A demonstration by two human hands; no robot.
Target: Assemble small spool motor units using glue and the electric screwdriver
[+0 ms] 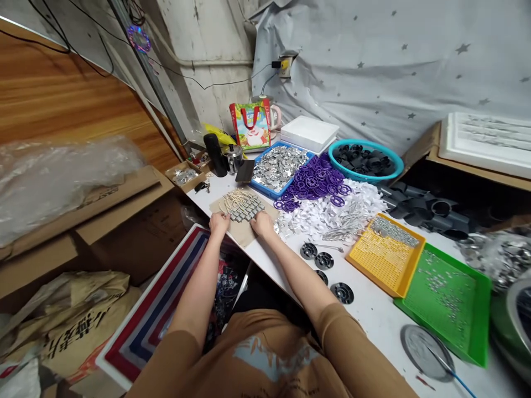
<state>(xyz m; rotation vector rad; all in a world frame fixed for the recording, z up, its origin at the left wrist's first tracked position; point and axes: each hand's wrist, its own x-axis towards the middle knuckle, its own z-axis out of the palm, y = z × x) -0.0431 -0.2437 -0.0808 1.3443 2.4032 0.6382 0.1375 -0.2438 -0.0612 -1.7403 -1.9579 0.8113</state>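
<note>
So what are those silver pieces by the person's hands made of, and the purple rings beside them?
The silver pieces look like metal, perhaps aluminium, going by their grey metallic sheen, though they are too small here to be sure. The purple rings look like moulded plastic: one even colour, with no metal glint.

We've got a teal basin [365,178] of blk plastic parts, a gift bag [250,124], white foam box [309,132], yellow tray [384,265] & green tray [452,309] w/ silver bits.
</note>
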